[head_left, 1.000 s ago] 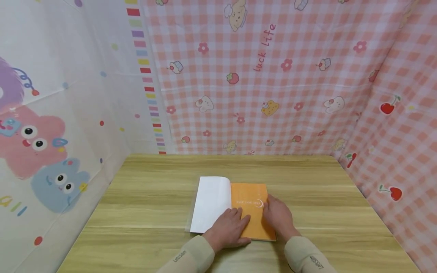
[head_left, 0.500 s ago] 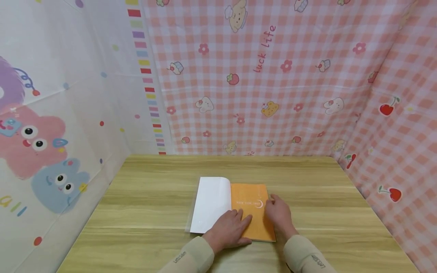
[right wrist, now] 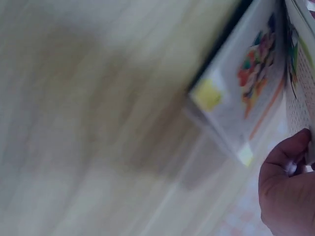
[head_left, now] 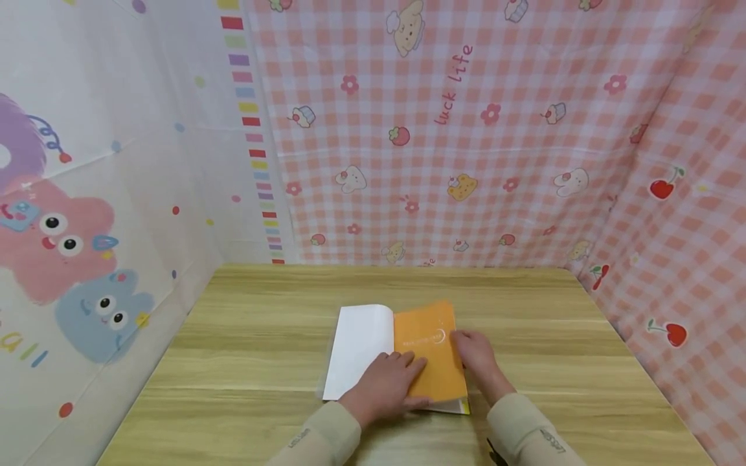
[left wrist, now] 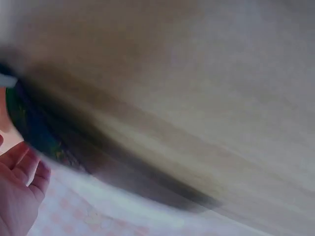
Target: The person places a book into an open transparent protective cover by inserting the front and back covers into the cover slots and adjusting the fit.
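An open book lies on the table, its white left page (head_left: 358, 353) flat. The orange page (head_left: 434, 362) on its right side is raised, and a page with a colourful picture (right wrist: 256, 69) shows beneath it in the right wrist view. My right hand (head_left: 478, 356) pinches the raised page's outer edge between thumb and fingers; printed text covers that page's underside. My left hand (head_left: 387, 388) rests across the lower middle of the book, fingers extended over the orange page. In the left wrist view, the left hand (left wrist: 22, 187) appears at the lower left corner beside the book's edge.
The wood-grain table (head_left: 233, 330) stretches around the book. A pink checked cloth (head_left: 524, 149) hangs behind and at the right, and a white cartoon-print cloth (head_left: 157, 155) hangs at the left. A small dark object (head_left: 495, 453) shows beside the right sleeve.
The right hand has taken the orange page's outer edge and raised it from the pages below. The left hand stays on the book, nearly in place.
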Demonstrator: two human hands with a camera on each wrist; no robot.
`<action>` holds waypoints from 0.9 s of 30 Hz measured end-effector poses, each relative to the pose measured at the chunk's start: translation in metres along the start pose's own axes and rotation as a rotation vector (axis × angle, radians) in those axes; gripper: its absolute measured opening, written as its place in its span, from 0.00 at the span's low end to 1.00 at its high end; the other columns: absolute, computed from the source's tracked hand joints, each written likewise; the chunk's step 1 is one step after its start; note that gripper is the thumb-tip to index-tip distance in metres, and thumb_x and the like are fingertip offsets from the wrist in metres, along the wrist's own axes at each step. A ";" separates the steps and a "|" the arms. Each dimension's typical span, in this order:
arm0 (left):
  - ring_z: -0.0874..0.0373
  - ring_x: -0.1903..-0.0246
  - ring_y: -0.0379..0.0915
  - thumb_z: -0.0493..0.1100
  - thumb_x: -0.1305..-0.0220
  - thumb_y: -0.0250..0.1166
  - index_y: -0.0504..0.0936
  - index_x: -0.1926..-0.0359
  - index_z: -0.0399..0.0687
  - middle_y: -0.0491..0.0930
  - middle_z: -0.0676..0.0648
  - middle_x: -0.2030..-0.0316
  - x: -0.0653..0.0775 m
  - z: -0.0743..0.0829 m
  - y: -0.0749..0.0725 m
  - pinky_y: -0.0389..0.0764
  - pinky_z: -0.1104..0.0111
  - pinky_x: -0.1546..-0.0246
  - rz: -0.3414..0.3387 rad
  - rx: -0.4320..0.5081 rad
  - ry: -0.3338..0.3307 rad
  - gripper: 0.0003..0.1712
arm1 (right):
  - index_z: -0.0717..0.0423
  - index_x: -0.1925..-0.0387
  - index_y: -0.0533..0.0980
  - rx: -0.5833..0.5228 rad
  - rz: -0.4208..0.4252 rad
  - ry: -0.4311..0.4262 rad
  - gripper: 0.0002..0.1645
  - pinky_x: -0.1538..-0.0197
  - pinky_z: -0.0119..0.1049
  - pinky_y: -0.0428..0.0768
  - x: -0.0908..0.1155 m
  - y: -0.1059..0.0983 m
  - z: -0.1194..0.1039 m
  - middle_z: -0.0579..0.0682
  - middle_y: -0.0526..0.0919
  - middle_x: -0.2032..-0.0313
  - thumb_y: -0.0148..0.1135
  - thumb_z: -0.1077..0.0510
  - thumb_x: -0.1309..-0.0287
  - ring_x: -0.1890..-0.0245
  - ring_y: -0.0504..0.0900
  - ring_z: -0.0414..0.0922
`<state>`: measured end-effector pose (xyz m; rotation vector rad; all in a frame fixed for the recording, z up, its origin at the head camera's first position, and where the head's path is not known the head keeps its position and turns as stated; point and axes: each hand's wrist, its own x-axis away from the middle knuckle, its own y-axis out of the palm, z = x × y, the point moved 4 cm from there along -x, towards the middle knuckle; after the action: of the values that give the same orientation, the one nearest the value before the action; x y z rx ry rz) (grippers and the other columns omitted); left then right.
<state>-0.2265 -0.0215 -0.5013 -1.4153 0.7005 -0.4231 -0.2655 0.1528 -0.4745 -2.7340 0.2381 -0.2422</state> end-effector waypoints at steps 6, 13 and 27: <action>0.49 0.47 0.73 0.68 0.31 0.40 0.67 0.33 0.45 0.77 0.44 0.42 -0.005 -0.015 -0.016 0.75 0.53 0.47 0.000 0.367 -0.173 0.40 | 0.69 0.60 0.80 -0.126 -0.035 -0.005 0.24 0.78 0.32 0.78 0.002 0.014 -0.020 0.49 0.80 0.78 0.46 0.52 0.32 0.81 0.77 0.40; 0.45 0.45 0.72 0.67 0.31 0.42 0.61 0.30 0.42 0.73 0.38 0.38 -0.010 -0.028 -0.045 0.76 0.48 0.46 0.071 0.869 -0.393 0.41 | 0.67 0.45 0.75 -0.308 -0.168 -0.040 0.26 0.69 0.34 0.83 0.010 0.033 -0.034 0.56 0.84 0.63 0.36 0.55 0.27 0.73 0.81 0.40; 0.51 0.62 0.79 0.36 0.38 0.51 0.52 0.27 0.39 0.77 0.33 0.43 -0.015 -0.036 -0.065 0.82 0.57 0.67 0.113 0.912 -0.459 0.38 | 0.63 0.35 0.65 -0.200 -0.225 -0.138 0.25 0.45 0.58 0.73 0.015 0.038 -0.033 0.67 0.78 0.44 0.36 0.58 0.26 0.49 0.77 0.57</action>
<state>-0.2529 -0.0469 -0.4353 -0.5613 0.1499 -0.2546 -0.2624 0.1037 -0.4568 -2.9617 -0.0896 -0.0934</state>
